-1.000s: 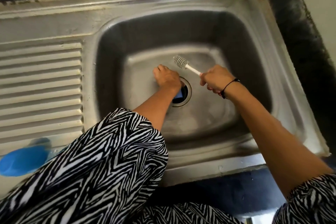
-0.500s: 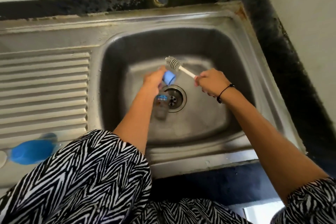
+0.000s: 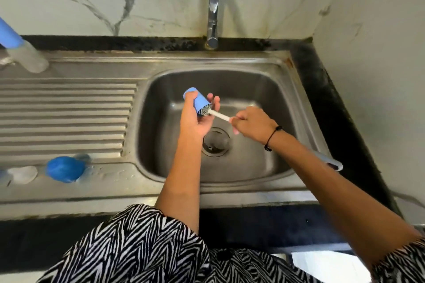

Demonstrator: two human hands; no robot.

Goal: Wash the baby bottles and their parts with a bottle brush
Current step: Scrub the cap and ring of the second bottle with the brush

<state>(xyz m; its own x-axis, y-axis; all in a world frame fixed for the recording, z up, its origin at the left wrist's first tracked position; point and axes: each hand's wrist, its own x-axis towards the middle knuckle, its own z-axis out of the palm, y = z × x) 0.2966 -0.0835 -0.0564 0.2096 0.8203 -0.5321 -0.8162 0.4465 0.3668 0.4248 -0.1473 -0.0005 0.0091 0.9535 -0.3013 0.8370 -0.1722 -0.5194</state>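
Two hands over the sink (image 3: 264,80). Left hand (image 3: 195,117) grips a blue cap (image 3: 197,100), held above the basin. Right hand (image 3: 253,126) grips the brush (image 3: 219,115), bristles inside the cap. A bottle (image 3: 25,53) lies on the drainboard.

Person: loose black-and-white zebra-striped fabric garment (image 3: 138,246), sleeves ending above the elbows, forearms bare. Thin black cord bracelet (image 3: 271,138) with a small knot, on right wrist.
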